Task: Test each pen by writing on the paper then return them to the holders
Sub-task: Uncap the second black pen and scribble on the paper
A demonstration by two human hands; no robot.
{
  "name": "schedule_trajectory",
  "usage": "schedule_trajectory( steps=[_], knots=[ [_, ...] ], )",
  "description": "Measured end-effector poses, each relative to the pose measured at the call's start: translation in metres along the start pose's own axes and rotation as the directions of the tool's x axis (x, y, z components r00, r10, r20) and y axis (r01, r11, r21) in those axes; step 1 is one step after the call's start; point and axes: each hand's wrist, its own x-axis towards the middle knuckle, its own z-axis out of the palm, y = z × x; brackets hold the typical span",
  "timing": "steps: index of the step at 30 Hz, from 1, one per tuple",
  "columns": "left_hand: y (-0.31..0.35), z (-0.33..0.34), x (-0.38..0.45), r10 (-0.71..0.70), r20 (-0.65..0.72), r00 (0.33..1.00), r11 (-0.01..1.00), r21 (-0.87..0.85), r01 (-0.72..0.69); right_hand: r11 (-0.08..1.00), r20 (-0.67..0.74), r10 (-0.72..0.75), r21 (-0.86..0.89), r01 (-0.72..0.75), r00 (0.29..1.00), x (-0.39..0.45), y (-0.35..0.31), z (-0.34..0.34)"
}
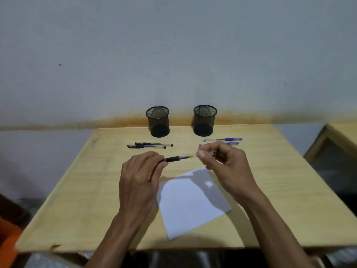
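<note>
Both hands hold one black pen (178, 158) level above the paper (191, 202): left grip (143, 167) at its dark end, right grip (216, 161) pinching the clear end.

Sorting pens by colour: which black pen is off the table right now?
The black pen held between both hands, above the paper. The other two black pens lie on the table before the left holder.

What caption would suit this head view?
Both hands, left hand and right hand, hold a black-grip pen above white paper, before two black mesh holders.
</note>
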Motion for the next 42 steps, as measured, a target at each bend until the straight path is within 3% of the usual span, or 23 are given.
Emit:
schedule_trajectory(
  steps=[4,7,15,19,24,28,35,39,42],
  knots=[
    [0.026,0.008,0.003,0.069,0.079,0.995,0.988,-0.141,-0.057,0.984,0.007,0.102,0.146,-0.102,0.995,-0.017,0.007,0.004],
    [0.037,0.011,0.003,0.050,0.162,0.986,0.967,-0.255,-0.007,0.979,-0.010,0.100,0.181,-0.097,0.995,-0.023,0.008,0.009],
    [0.034,-0.003,0.010,0.069,0.278,0.958,0.949,-0.315,0.023,0.994,0.051,-0.081,0.072,0.078,0.995,-0.019,0.010,-0.007],
    [-0.021,-0.030,0.008,-0.193,0.260,0.946,0.949,-0.197,0.248,0.975,-0.192,-0.143,0.143,0.172,0.971,-0.005,0.002,-0.051],
    [-0.066,-0.026,-0.001,-0.347,0.312,0.885,0.925,-0.043,0.378,0.993,-0.100,-0.048,0.102,0.058,0.994,-0.001,0.007,-0.029],
    [-0.090,-0.013,-0.012,-0.357,0.431,0.829,0.934,0.180,0.309,0.998,-0.042,0.028,0.066,-0.025,0.999,-0.011,0.026,0.008],
    [-0.114,-0.010,-0.020,-0.419,0.367,0.831,0.898,0.300,0.321,0.991,-0.062,0.125,0.053,-0.122,0.990,-0.022,0.041,0.036],
    [-0.116,-0.011,-0.028,-0.446,0.346,0.825,0.891,0.257,0.374,0.985,-0.090,0.170,0.056,-0.165,0.981,-0.026,0.045,0.040],
    [-0.098,-0.014,-0.035,-0.379,0.243,0.893,0.924,0.150,0.351,0.982,-0.113,0.186,0.062,-0.180,0.976,-0.026,0.043,0.039]
  ],
)
